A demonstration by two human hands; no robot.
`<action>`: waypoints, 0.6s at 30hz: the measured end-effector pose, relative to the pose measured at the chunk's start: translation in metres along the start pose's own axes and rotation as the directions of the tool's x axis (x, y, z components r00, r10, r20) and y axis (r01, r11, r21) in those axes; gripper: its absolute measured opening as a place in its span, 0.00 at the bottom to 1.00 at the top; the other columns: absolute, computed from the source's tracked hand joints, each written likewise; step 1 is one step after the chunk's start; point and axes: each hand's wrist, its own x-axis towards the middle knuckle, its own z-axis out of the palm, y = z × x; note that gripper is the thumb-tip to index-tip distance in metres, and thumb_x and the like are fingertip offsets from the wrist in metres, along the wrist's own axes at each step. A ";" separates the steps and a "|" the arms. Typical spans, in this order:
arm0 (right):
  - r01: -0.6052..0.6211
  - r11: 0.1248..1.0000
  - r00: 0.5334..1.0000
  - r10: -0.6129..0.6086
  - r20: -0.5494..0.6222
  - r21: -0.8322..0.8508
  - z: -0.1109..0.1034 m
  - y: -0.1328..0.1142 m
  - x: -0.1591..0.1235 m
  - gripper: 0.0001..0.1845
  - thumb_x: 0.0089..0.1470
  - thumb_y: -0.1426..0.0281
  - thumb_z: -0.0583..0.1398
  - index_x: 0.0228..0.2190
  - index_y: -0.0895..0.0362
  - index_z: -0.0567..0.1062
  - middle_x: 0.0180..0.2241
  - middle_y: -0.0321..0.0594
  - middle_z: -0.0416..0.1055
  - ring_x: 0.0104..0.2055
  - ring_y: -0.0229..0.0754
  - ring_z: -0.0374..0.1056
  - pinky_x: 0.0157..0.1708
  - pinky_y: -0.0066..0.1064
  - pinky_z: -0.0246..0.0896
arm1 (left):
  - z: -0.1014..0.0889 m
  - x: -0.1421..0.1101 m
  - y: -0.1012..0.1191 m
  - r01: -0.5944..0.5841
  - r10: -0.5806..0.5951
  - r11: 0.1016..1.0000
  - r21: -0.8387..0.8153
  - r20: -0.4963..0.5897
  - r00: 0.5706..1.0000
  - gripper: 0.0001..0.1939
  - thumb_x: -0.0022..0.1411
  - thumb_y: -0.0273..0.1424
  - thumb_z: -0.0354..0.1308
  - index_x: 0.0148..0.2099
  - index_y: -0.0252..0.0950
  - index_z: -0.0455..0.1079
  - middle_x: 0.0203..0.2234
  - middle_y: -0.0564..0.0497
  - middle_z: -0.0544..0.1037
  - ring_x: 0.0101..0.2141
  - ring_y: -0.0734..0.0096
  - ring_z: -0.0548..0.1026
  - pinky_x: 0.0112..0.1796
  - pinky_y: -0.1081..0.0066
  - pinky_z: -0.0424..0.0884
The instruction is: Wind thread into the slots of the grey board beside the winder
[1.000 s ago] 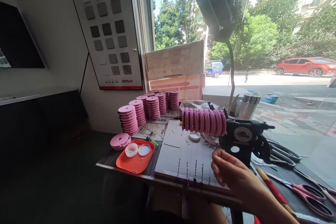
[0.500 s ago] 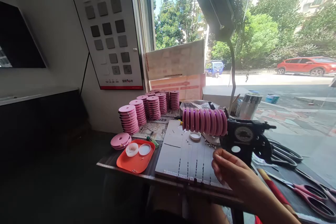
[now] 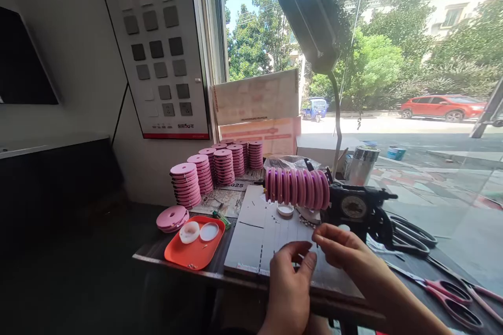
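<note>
My left hand [image 3: 288, 282] is raised over the near edge of the white slotted board [image 3: 255, 233], fingers curled with thumb and forefinger close together. My right hand [image 3: 346, 254] is just right of it, fingers pinched near the left fingertips. Whatever they pinch is too fine to make out. Behind them a row of pink spools [image 3: 296, 187] sits on the shaft of a black hand-crank winder [image 3: 356, 208].
Stacks of pink spools [image 3: 204, 172] stand at the back left. An orange tray [image 3: 194, 243] holds two white rings. Pink-handled scissors [image 3: 448, 293] and black scissors [image 3: 412, 233] lie at right. A black lamp [image 3: 310, 15], a metal can [image 3: 359, 165] and cardboard boxes [image 3: 257, 97] line the window.
My left hand has come up into view and met my right hand over the board. The view has shifted slightly up and right.
</note>
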 end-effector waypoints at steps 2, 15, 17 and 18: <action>-0.006 1.000 1.000 0.006 0.016 -0.004 0.000 -0.002 0.000 0.20 0.40 0.56 0.63 0.21 0.59 0.66 0.16 0.29 0.51 0.18 0.30 0.41 0.18 0.25 0.33 | 0.012 0.010 0.007 0.065 -0.055 0.983 -0.171 0.060 0.997 0.15 0.52 0.38 0.55 0.34 0.29 0.69 0.28 0.46 0.71 0.30 0.67 0.66 0.34 0.69 0.62; 0.043 0.964 0.998 -0.031 0.050 -0.262 0.006 -0.013 -0.007 0.20 0.42 0.54 0.58 0.19 0.58 0.62 0.16 0.30 0.51 0.21 0.35 0.45 0.22 0.27 0.40 | -0.011 -0.011 -0.047 0.135 -0.060 0.950 -0.280 0.262 0.963 0.23 0.41 0.50 0.59 0.20 0.33 0.63 0.16 0.52 0.66 0.22 0.73 0.63 0.28 0.71 0.56; 0.046 0.962 0.998 -0.032 0.055 -0.269 0.006 -0.012 -0.008 0.19 0.42 0.54 0.57 0.19 0.58 0.62 0.16 0.30 0.51 0.21 0.35 0.45 0.22 0.27 0.40 | -0.017 -0.016 -0.059 0.225 -0.135 0.935 -0.273 0.314 0.940 0.24 0.38 0.51 0.61 0.18 0.32 0.63 0.14 0.51 0.67 0.19 0.75 0.63 0.26 0.72 0.56; 0.047 0.961 0.998 -0.033 0.055 -0.272 0.007 -0.012 -0.008 0.19 0.43 0.55 0.57 0.19 0.58 0.61 0.17 0.30 0.51 0.21 0.35 0.45 0.23 0.27 0.40 | -0.020 -0.019 -0.064 0.285 -0.189 0.917 -0.277 0.328 0.925 0.24 0.36 0.50 0.62 0.18 0.32 0.63 0.14 0.52 0.67 0.18 0.76 0.63 0.25 0.73 0.56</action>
